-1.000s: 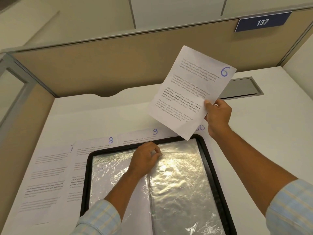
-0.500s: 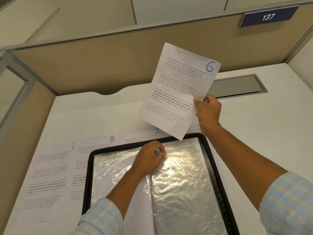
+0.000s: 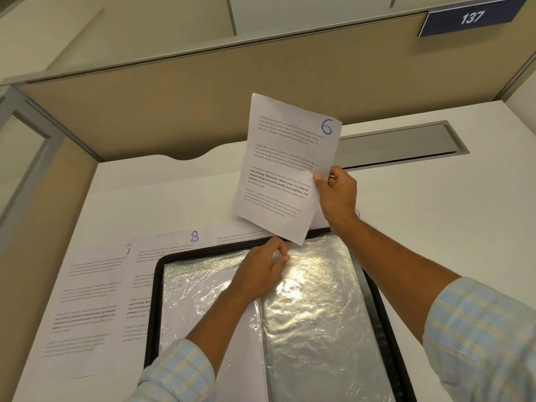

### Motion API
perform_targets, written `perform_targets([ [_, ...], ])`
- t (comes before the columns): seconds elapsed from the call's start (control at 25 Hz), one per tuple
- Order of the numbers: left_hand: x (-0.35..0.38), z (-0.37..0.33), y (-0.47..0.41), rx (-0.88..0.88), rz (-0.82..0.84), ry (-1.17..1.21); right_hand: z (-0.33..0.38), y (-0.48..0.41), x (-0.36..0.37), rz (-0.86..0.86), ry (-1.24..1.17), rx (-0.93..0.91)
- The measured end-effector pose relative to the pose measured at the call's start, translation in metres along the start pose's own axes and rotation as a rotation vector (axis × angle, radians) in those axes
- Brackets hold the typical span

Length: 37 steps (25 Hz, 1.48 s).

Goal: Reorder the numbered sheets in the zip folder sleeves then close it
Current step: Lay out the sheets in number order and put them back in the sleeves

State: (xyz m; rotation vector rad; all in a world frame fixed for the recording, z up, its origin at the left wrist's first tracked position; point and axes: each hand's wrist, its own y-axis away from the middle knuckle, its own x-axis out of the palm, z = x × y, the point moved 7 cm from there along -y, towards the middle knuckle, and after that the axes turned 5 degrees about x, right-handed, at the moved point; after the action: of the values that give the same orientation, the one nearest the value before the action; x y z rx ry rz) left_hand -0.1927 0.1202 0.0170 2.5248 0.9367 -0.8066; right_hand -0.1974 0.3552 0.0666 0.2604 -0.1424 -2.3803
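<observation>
Zip folder (image 3: 158,300) is lying open on the desk (image 3: 435,227) right below us, its black rim framing two clear pockets, a left sleeve (image 3: 197,300) and a right sleeve (image 3: 319,314), both shining and crinkled. Our left hand (image 3: 258,277) is reaching across the middle fold, and its grip is narrow, thumb and fingertips pinching the top edge of the right sleeve. Just above that edge we are holding up one sheet, sheet 6 (image 3: 278,169), tilted, with its lowest corner hanging over the folder's top rim. Our right hand (image 3: 338,195) is gripping it by the right margin, thumb in front and fingers curled behind.

Flat on the desk, tucked partly under the folder, we are counting three more sheets: the far-left sheet (image 3: 84,300) whose number is mostly cut off, sheet 8 (image 3: 139,285) beside it, and a third sheet (image 3: 232,235) whose number is hiding behind sheet 6. Farther back, one grey cable hatch (image 3: 406,143) is sitting in the desk, and one blue plate (image 3: 470,18) reading 137 is hanging on the beige partition (image 3: 145,111).
</observation>
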Motion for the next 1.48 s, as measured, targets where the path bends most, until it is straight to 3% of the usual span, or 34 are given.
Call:
perform_targets([
  [0.24, -0.006, -0.001, -0.001, 0.016, -0.115, -0.057, -0.005, -0.003, -0.014, 0.086, 0.108, -0.036],
  [0.52, -0.024, 0.023, 0.006, -0.033, -0.149, -0.118, 0.008, -0.022, -0.033, 0.149, 0.272, -0.067],
  [0.84, -0.033, 0.024, 0.003, 0.032, -0.178, -0.103, 0.016, -0.018, -0.013, 0.312, 0.402, -0.127],
  [1.2, -0.008, -0.009, -0.012, 0.114, -0.045, -0.027, 0.001, -0.007, -0.004, 0.453, 0.296, 0.029],
  [1.36, -0.011, -0.020, -0.029, 0.104, -0.187, 0.048, -0.004, -0.004, -0.007, 0.538, 0.336, 0.083],
  [1.48, -0.011, -0.020, -0.037, 0.096, -0.200, 0.062, -0.012, -0.001, -0.008, 0.662, 0.434, 0.147],
])
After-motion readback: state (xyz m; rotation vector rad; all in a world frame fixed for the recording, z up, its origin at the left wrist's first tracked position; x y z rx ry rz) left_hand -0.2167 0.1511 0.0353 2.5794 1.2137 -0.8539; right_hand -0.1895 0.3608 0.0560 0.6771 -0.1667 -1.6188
